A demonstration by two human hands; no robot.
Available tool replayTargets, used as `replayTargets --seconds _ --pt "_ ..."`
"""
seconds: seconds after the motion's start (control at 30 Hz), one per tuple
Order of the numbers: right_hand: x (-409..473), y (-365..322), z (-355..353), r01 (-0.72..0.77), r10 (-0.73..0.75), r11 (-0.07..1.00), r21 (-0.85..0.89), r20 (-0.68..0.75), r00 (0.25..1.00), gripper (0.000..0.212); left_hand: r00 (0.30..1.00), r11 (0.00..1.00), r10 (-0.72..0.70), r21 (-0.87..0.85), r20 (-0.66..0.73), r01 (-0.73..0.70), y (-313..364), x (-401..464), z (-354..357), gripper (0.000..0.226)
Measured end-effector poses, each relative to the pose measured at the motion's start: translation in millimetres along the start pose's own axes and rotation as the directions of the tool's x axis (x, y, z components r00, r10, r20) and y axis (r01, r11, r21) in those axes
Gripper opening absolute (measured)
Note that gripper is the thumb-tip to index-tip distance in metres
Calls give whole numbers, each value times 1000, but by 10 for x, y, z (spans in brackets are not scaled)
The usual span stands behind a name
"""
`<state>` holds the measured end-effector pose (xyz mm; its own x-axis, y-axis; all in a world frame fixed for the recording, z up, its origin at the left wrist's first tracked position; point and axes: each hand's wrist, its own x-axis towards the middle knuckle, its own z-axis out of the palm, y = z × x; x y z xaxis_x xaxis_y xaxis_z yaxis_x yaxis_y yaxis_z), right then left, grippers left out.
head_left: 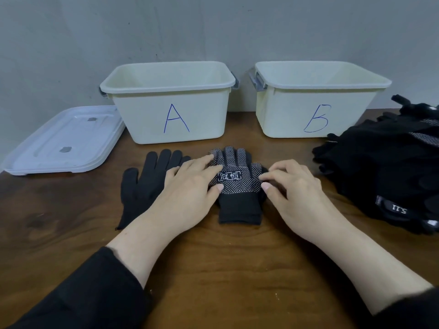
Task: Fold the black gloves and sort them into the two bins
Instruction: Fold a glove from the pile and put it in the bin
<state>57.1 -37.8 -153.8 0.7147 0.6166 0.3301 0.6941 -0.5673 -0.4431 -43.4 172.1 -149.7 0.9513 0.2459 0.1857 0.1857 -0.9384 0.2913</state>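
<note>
We count two cream bins, bin A [169, 100] and bin B [318, 98], and one clear lid [64, 141]. Two black gloves lie flat, a plain glove [142, 184] and a dotted glove [237, 186], beside one glove pile [384, 172].

Two bins [171, 110] [316, 108] stand upper centre, a lid [64, 143] at left, two gloves [142, 186] [237, 186] below them, a glove pile [384, 172] at right.

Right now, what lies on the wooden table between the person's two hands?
In the head view, a black white-dotted knit glove lies flat between the left hand and right hand; both touch it.
</note>
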Motion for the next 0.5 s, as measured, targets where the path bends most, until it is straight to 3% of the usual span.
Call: replayTargets --seconds 0.1,0.2,0.3,0.43,0.5 --pt "-25 -31 -126 170 -175 977 125 31 984 28 993 991 91 -90 -77 -98 -3 -39 -78 36" --pt "-64 -8 -167 268 -292 954 138 209 933 41 978 970 207 -137 28 -201 10 -70 -115 29" --pt "-80 22 -143 262 -281 960 102 315 907 50 969 969 218 -142 112 -202 -13 -75 -114 32" --pt "-79 42 -82 293 -294 955 45 255 921 40 961 958 263 -142 91 -249 -7 -96 -124 38" --pt "-66 -13 -18 303 -296 953 -7 200 934 32 948 946 306 -139 86 -293 35 -119 -124 53"
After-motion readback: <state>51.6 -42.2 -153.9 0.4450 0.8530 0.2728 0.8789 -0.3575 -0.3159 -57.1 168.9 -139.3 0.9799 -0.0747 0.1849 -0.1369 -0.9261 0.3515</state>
